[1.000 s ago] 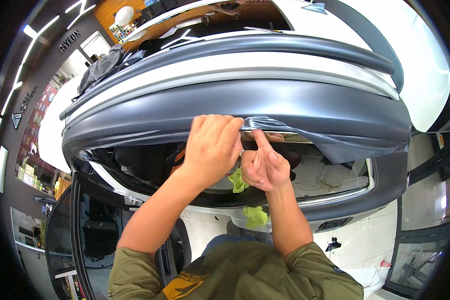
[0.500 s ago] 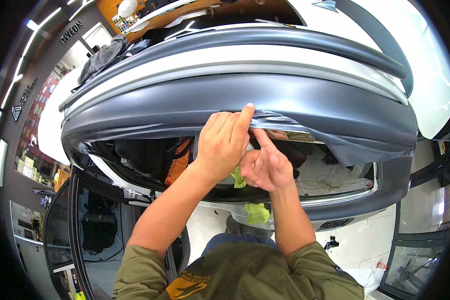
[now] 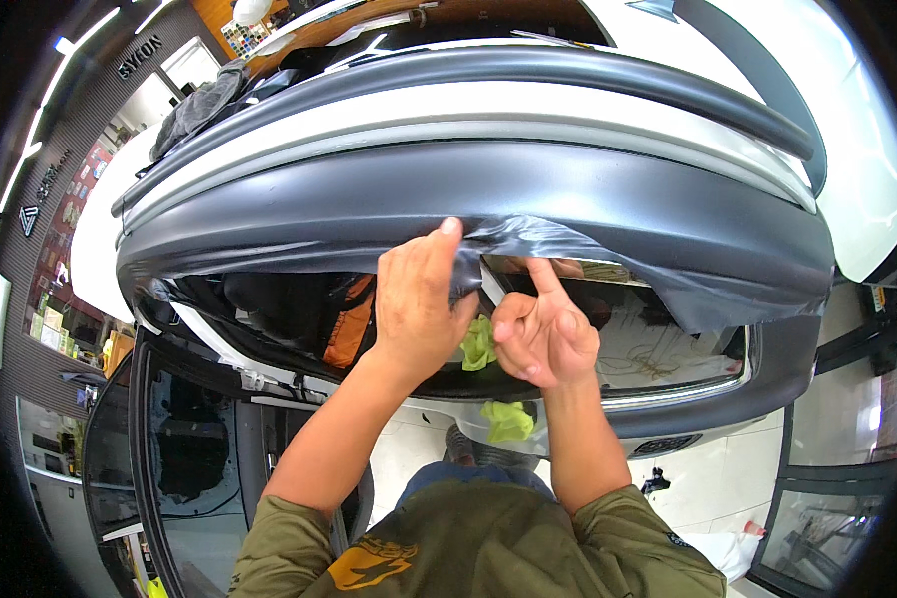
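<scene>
My left hand (image 3: 424, 299) grips the loose edge of the satin dark-grey film (image 3: 688, 289) on the car's curved upper panel (image 3: 568, 174), thumb out of clear sight beside a crumpled, lifted stretch. My right hand (image 3: 548, 334) is palm up to the right, holding nothing: its index finger points up to the shiny strip below the film's edge, the other fingers loosely curled. Behind my hands is the car window (image 3: 678, 354) with chrome trim; the film hangs over its right part. A green cloth (image 3: 476, 344) shows between my hands, a second (image 3: 508, 421) below.
A long dark roof rail (image 3: 608, 68) runs above a white roof edge. Dark fabric (image 3: 194, 110) lies at upper left. An open car door (image 3: 194, 458) stands at lower left, dark-framed glass (image 3: 827, 488) at right, tiled floor (image 3: 718, 478) below.
My left hand has moved left and slightly down since half a second ago, pulling the film into a lifted crumple. My right hand has shifted slightly right, index finger still extended.
</scene>
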A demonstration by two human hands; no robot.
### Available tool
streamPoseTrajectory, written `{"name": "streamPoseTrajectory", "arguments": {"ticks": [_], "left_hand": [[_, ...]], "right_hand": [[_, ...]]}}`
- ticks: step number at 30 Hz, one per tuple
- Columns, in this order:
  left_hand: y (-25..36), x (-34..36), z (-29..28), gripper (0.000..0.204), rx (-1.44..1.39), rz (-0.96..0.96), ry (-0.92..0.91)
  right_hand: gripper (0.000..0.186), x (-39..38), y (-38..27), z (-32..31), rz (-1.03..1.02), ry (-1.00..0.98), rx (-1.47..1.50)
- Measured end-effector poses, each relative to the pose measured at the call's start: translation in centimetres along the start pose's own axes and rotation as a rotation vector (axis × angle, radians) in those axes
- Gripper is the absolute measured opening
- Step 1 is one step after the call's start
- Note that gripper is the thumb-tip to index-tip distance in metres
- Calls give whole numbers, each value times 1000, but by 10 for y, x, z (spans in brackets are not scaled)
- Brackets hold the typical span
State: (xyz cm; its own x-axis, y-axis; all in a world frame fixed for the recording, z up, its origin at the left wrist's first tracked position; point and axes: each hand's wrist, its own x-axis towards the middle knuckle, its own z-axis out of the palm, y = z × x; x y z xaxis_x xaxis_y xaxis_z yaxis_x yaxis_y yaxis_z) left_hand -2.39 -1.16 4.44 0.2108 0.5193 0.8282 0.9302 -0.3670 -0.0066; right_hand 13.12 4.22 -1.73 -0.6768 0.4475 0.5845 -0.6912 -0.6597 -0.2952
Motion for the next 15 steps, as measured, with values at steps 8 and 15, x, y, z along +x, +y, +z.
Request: {"name": "streamPoseTrajectory", "arguments": {"ticks": [8, 15], "left_hand": [[-17, 7, 9, 74, 48, 53, 64], [-16, 7, 7, 78, 39, 24, -10]], "right_hand": [[80, 18, 16, 2, -2, -96, 246], [76, 12, 17, -8, -13, -103, 161]]}}
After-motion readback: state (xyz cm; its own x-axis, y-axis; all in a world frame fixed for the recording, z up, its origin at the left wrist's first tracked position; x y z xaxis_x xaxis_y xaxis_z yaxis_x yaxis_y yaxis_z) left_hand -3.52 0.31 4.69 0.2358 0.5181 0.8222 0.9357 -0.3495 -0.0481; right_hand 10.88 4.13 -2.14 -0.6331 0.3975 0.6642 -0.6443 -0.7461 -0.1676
